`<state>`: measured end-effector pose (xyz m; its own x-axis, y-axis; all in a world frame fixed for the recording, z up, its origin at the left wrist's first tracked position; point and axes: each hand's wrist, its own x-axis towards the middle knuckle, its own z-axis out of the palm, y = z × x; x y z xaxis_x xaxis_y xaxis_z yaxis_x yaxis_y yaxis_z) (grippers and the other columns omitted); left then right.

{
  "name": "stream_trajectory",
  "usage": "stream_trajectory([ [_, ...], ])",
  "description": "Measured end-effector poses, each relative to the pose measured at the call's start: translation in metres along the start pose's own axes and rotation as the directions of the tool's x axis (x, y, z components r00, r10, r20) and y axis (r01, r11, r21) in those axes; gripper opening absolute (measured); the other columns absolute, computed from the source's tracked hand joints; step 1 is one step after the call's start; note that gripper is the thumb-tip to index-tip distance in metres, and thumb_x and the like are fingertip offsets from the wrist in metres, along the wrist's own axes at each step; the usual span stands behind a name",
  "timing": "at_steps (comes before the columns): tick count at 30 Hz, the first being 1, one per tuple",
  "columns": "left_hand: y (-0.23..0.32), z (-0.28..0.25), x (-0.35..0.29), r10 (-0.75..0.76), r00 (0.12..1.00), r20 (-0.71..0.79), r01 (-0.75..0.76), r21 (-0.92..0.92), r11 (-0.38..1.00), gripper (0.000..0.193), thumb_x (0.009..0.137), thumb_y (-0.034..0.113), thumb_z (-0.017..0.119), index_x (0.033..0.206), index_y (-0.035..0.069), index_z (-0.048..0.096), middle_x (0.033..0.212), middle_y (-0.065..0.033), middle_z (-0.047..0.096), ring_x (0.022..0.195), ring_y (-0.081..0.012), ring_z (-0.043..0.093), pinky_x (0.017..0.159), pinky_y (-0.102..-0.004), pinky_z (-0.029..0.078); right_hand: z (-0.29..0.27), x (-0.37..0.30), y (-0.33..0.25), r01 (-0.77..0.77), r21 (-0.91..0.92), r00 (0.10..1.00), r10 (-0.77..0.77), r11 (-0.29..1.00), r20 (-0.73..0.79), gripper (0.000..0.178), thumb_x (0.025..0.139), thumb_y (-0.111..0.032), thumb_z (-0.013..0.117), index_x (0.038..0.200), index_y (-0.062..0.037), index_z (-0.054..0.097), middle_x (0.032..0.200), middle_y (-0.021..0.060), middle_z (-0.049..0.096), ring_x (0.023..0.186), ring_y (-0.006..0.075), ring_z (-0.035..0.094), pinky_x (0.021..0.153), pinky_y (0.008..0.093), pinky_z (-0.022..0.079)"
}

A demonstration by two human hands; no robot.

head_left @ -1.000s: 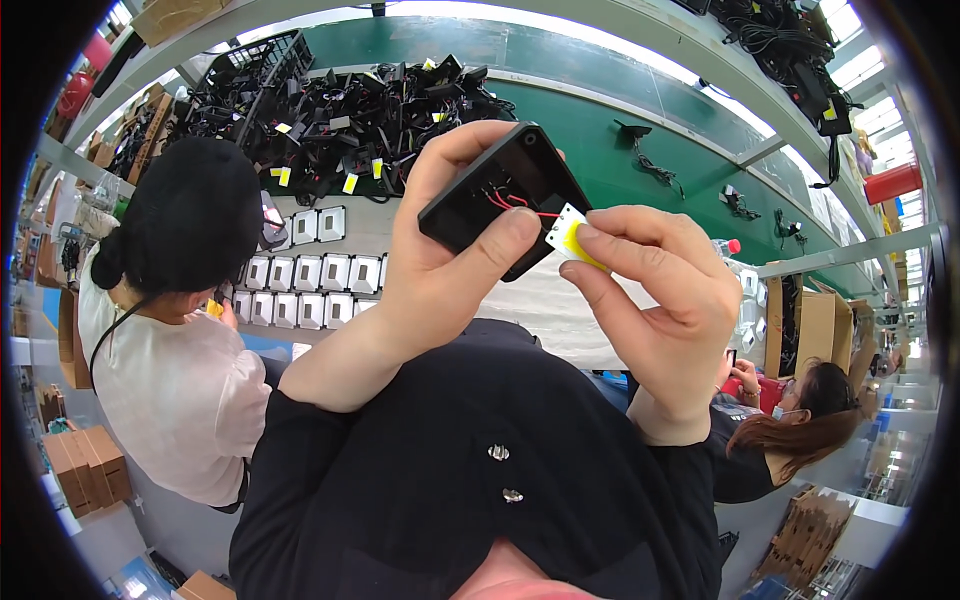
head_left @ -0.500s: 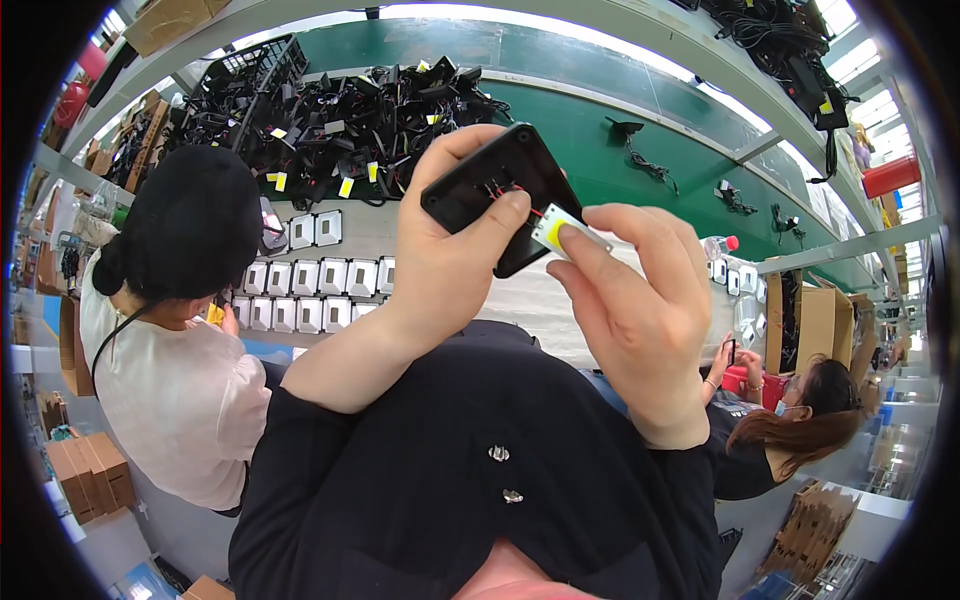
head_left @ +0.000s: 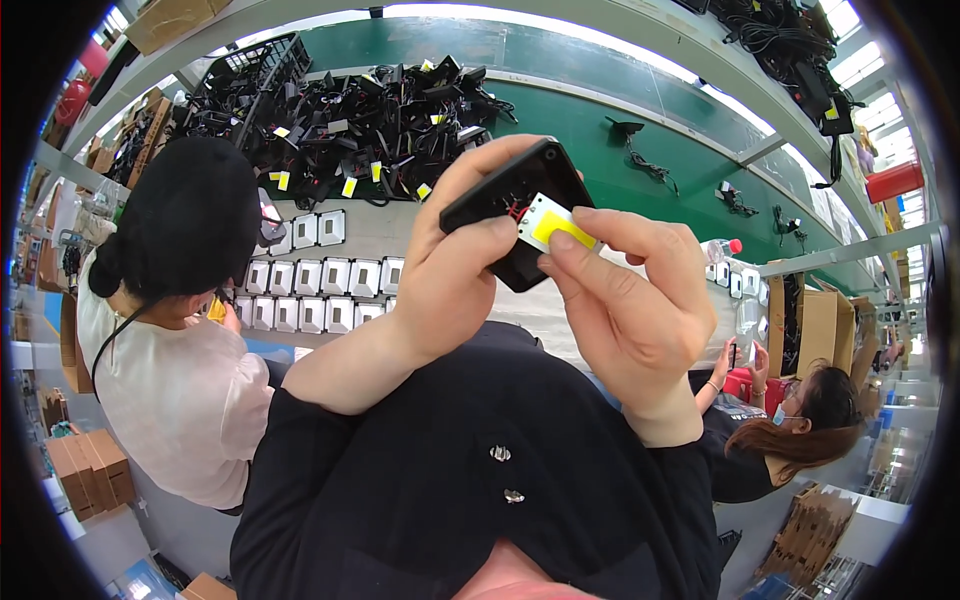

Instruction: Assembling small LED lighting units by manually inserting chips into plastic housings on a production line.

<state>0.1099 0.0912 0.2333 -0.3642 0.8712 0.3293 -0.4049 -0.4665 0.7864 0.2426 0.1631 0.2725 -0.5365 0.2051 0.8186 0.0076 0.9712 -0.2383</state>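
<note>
My left hand (head_left: 450, 275) is closed around a black rectangular lamp housing (head_left: 548, 180), thumb pressed over its near edge. The housing is tilted, its hollow side showing. Pinched between thumb and fingers of my right hand (head_left: 655, 285) is a small white LED board (head_left: 534, 222) with a yellow patch. Thin red wires (head_left: 515, 212) run between the housing and the board, which overlaps the housing's right part. My left thumb tip lies right beside the board's left edge; whether it touches is unclear.
Rows of white-and-silver square frames (head_left: 310, 277) lie on the grey bench. Beyond them are a heap of black lamps with cables (head_left: 350, 130) and a black crate (head_left: 265, 75). A co-worker sits at left (head_left: 180, 330), another at right (head_left: 800, 430). A bottle with a red cap (head_left: 718, 248) stands right.
The LED board has moved left over the housing and turned its yellow face more into view. The housing has tilted and shifted slightly to the right. Both hands keep their holds.
</note>
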Motion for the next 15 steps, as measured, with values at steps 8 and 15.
stream_trajectory([
  [8,0.000,0.011,-0.007,0.037,0.998,0.042,-0.031,-0.153,0.988,0.059,0.080,0.019,0.050,0.132,-0.001,0.031,0.125,-0.0113,0.044,0.114,-0.0184,0.044,0.097,-0.0315,0.034,0.015,-0.005,0.003,-0.035,0.057,0.997,0.039,0.998,-0.065,0.035,0.051,0.003,0.071,0.086,-0.0031,0.069,0.088,0.0089,0.062,0.066,0.0202,0.054,0.056,0.0289,0.041],
  [15,-0.004,0.007,-0.009,0.125,0.989,0.082,-0.130,0.061,0.990,0.059,0.083,0.016,0.045,0.136,-0.002,0.024,0.130,-0.0120,0.037,0.116,-0.0180,0.039,0.099,-0.0321,0.031,0.019,-0.007,0.005,-0.048,0.094,0.995,0.055,0.994,-0.080,0.037,0.051,0.003,0.070,0.087,-0.0040,0.069,0.087,0.0085,0.061,0.066,0.0202,0.053,0.055,0.0289,0.041],
])
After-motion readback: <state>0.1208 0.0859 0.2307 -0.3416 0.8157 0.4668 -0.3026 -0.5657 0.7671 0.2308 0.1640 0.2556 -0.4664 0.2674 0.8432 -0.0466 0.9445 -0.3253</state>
